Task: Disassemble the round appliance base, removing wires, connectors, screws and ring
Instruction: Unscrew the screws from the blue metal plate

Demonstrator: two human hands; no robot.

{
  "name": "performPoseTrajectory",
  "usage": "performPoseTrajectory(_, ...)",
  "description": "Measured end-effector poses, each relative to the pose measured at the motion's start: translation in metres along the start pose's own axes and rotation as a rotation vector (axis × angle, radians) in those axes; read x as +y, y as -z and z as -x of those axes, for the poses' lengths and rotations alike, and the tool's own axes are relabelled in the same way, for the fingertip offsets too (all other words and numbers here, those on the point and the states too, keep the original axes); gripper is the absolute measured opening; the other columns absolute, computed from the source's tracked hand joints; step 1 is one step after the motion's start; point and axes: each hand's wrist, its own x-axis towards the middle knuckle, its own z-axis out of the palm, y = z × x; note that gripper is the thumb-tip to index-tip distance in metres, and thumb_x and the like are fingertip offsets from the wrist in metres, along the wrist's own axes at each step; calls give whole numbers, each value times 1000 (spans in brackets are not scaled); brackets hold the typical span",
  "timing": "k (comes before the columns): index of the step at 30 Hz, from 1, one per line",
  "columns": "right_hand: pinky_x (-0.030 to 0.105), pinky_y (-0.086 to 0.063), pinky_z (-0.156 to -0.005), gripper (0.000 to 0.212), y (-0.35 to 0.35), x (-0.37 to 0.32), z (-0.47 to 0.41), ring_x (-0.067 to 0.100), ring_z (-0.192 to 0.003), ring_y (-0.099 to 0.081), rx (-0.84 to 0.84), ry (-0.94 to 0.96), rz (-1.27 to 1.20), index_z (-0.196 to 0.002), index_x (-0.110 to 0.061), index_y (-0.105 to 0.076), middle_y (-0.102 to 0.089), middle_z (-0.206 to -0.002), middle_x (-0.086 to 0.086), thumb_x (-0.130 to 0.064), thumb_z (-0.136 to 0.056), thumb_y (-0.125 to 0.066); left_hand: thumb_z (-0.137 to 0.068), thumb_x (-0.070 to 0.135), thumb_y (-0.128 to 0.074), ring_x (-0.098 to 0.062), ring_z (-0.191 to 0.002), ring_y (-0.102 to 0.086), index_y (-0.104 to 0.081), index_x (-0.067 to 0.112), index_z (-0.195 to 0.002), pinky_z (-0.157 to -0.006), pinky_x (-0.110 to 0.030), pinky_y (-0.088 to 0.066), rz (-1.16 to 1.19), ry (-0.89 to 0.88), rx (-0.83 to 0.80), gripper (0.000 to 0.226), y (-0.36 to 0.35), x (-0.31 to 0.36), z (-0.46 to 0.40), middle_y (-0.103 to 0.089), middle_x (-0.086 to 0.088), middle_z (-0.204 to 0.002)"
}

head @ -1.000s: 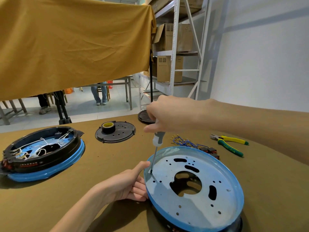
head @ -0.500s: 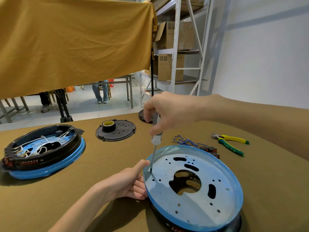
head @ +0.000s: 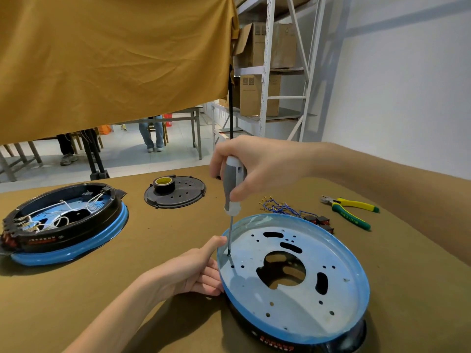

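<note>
Gripping a screwdriver [head: 232,187] upright, the right hand [head: 257,166] is seating its tip in a screw [head: 228,254] near the round base [head: 293,276]'s left rim, while the left hand [head: 193,268] is bracing that rim, thumb over the edge. Wires with connectors [head: 285,208] are already lying behind on the table [head: 153,250], near pliers [head: 349,211]; screws and ring seemingly are remaining.
</note>
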Motion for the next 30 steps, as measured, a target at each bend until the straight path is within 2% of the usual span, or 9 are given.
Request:
performPoseTrajectory(3,35,-47,-58,35,-12,2,2,12,-76,-62,144,-57,136,-106,-25,-58,-64,-92,-4,-55,-91,-68,-93,69,-48,-14,-53,-63,-65,8,-87,-71,-28,-58,2,-2,0,64,0,0,-1,-65,-4,-61)
performPoseTrajectory(5,28,-36,-46,57,-18,4,0,14,-57,-57,273,-137,387,-94,-16,-62,-63,-72,-1,-71,-94,-48,-93,69,-48,-14,-50,-61,-63,9,-84,-70,-28,-57,3,4,-7,63,-1,0,-1,-63,-2,-58)
performPoseTrajectory(10,14,-46,-49,17,10,1,0,5,-68,-66,-9,-41,133,-98,-28,-63,-68,-88,-9,-32,-88,-76,-94,69,-46,-13,-51,-61,-62,9,-84,-72,-28,-57,-1,-8,-22,63,0,0,0,-62,-2,-59)
performPoseTrajectory(12,20,-50,-58,34,19,2,1,4,-78,-65,-120,-5,101,-105,-28,-59,-66,-100,-9,-19,-81,-81,-95,69,-46,-13,-48,-59,-61,11,-78,-70,-28,-56,7,-12,-31,63,0,0,-1,-60,-1,-55)
performPoseTrajectory(17,21,-48,-40,53,9,-4,-8,14,-50,-70,-127,-181,331,-98,-14,-63,-74,-71,4,-66,-91,-59,-92,72,-47,-13,-50,-62,-63,11,-80,-72,-28,-57,1,-7,-27,64,3,-3,-6,-62,-1,-57)
performPoseTrajectory(20,19,-48,-42,50,7,-9,-15,10,-43,-62,-53,-112,368,-94,-9,-70,-74,-65,6,-55,-101,-52,-83,76,-52,-15,-55,-65,-67,8,-86,-73,-28,-61,-2,-5,-26,69,5,-4,-7,-66,-5,-64)
performPoseTrajectory(22,14,-46,-46,17,13,-14,-15,9,-60,-66,-103,-26,274,-100,-19,-66,-75,-83,3,-35,-94,-70,-81,77,-54,-15,-57,-65,-68,7,-88,-75,-29,-62,1,-11,-26,71,5,-5,-7,-67,-6,-66)
performPoseTrajectory(24,16,-47,-56,25,20,-21,-13,12,-79,-65,-200,28,270,-103,-26,-64,-69,-96,-3,-23,-85,-80,-85,76,-52,-14,-55,-65,-66,9,-84,-74,-29,-60,2,-19,-30,68,5,-5,-7,-66,-4,-63)
performPoseTrajectory(30,26,-47,-48,55,2,-17,-19,22,-57,-72,-67,-74,562,-84,-12,-65,-72,-62,3,-63,-98,-49,-90,73,-50,-14,-54,-64,-65,8,-86,-73,-29,-58,-2,-25,-19,66,2,-2,-3,-65,-4,-62)
